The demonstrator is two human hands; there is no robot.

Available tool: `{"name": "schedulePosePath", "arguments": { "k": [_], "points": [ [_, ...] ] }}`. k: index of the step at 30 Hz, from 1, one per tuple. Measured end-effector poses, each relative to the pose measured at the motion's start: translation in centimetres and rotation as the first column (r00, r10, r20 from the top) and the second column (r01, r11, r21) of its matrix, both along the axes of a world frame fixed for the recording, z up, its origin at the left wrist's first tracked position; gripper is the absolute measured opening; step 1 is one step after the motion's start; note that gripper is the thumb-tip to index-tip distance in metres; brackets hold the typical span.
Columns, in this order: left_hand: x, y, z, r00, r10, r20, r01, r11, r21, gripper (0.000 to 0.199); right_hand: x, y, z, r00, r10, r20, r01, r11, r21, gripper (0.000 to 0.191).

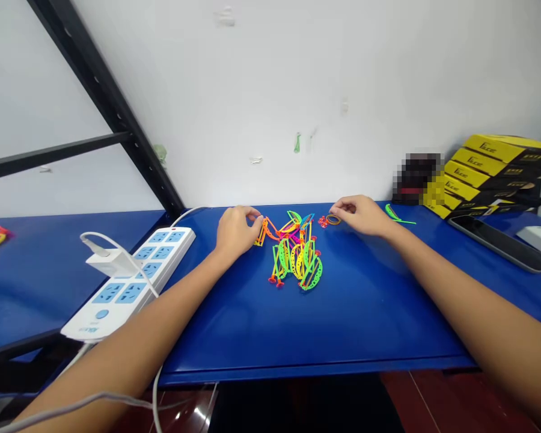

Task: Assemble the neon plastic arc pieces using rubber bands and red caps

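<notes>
Closest to me, the blue table point(315, 343) shows its front edge, before the pile of plastic toy bows point(300, 261). To the left of this pile I see a white power strip point(130, 293) with a charger point(112, 263) in it. My left hand point(235, 231) is at the pile's far left corner, thumb and forefinger curled at an orange bow point(272, 228); whether they pinch it, I cannot tell. My right hand point(360, 215), beyond the pile to its right, has bent fingers at brown rubber bands point(334, 224), near small red pieces point(323, 222); here also I cannot tell the grip. Well to the pile's right lie a smartphone point(502, 242), a green bow point(393, 213) and stacked yellow-black boxes point(482, 171). Behind the pile stands a white wall point(261, 90).
</notes>
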State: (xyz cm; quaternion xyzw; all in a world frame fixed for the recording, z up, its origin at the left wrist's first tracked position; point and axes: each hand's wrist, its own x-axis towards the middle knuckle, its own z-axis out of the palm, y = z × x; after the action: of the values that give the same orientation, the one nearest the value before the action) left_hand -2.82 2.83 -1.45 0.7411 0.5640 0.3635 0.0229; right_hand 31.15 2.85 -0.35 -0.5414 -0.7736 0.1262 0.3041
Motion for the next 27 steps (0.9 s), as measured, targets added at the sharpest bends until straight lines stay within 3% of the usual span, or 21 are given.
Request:
{"name": "schedulePosePath", "arguments": {
  "k": [3,6,9,13,18,20,23,25,27],
  "points": [
    [0.4,-0.4,0.1,0.999,-0.046,-0.027,0.046,0.998,0.033,0.021,-1.3,-0.8,0.3,0.998,0.054,-0.028,-0.053,0.998,0.021,0.029],
    [1.0,-1.0,0.4,0.989,-0.142,-0.046,0.146,0.984,0.097,0.024,-2.7,-1.7,0.1,0.982,0.190,-0.011,-0.190,0.982,0.002,0.025],
    [1.6,-1.8,0.6,0.962,-0.257,-0.093,0.270,0.949,0.164,0.023,-3.8,-2.2,-0.7,0.954,0.291,0.068,-0.296,0.950,0.094,0.025],
    [2.1,-2.5,0.5,0.929,-0.345,-0.134,0.366,0.909,0.199,0.024,-4.8,-2.1,-2.0,0.927,0.261,0.268,-0.321,0.923,0.212,0.024],
    [2.1,-2.4,0.6,0.932,-0.337,-0.134,0.359,0.910,0.208,0.025,-5.8,-1.9,-2.2,0.887,0.198,0.416,-0.325,0.910,0.259,0.024],
    [2.0,-2.4,0.7,0.934,-0.334,-0.126,0.355,0.907,0.225,0.025,-6.1,-2.3,-1.7,0.925,0.211,0.317,-0.311,0.900,0.307,0.022],
    [2.0,-2.4,0.7,0.906,-0.409,-0.107,0.422,0.867,0.264,0.028,-6.8,-3.5,-0.5,0.969,0.246,-0.027,-0.222,0.911,0.346,0.016],
    [2.2,-2.5,0.5,0.861,-0.499,-0.100,0.504,0.810,0.301,0.032,-7.4,-4.4,0.1,0.930,0.280,-0.239,-0.212,0.938,0.274,0.017],
    [2.5,-2.7,0.4,0.827,-0.556,-0.085,0.548,0.760,0.349,0.029,-7.9,-5.1,0.4,0.883,0.319,-0.344,-0.257,0.943,0.213,0.021]
  ]
}}
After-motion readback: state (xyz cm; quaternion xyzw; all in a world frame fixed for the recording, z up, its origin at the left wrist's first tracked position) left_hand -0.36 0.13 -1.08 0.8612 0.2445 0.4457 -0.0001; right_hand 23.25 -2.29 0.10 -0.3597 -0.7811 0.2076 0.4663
